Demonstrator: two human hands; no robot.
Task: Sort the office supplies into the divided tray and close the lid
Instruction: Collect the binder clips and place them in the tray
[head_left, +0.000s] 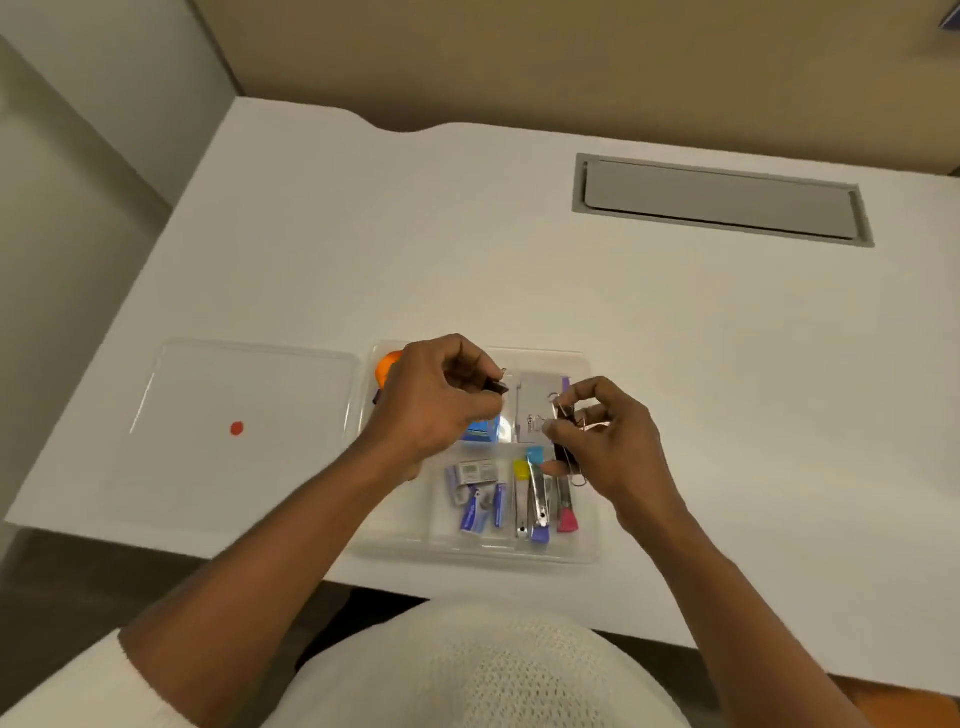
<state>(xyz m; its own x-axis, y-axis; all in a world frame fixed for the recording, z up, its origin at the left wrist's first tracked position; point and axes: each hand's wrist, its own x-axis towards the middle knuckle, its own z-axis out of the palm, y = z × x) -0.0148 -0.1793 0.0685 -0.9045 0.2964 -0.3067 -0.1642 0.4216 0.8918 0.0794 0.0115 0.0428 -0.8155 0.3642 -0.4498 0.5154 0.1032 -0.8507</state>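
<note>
A clear divided tray (589, 551) lies on the white desk near its front edge. My left hand (431, 400) hovers over the tray's far left part, pinching a black binder clip (496, 385). Over the far right part, my right hand (608, 441) holds black binder clips (566, 415) with wire handles. The near compartments hold small staple boxes (475, 493) and nail clippers with coloured ends (537, 499). A blue box (483, 428), a grey flat item (537, 402) and an orange object (387, 366) sit in the far compartments. The clear lid (244, 410) with a red dot lies flat to the left.
A grey recessed cable hatch (722, 200) is set in the desk at the far right. The desk's front edge (467, 587) runs just below the tray. A beige wall panel stands behind the desk.
</note>
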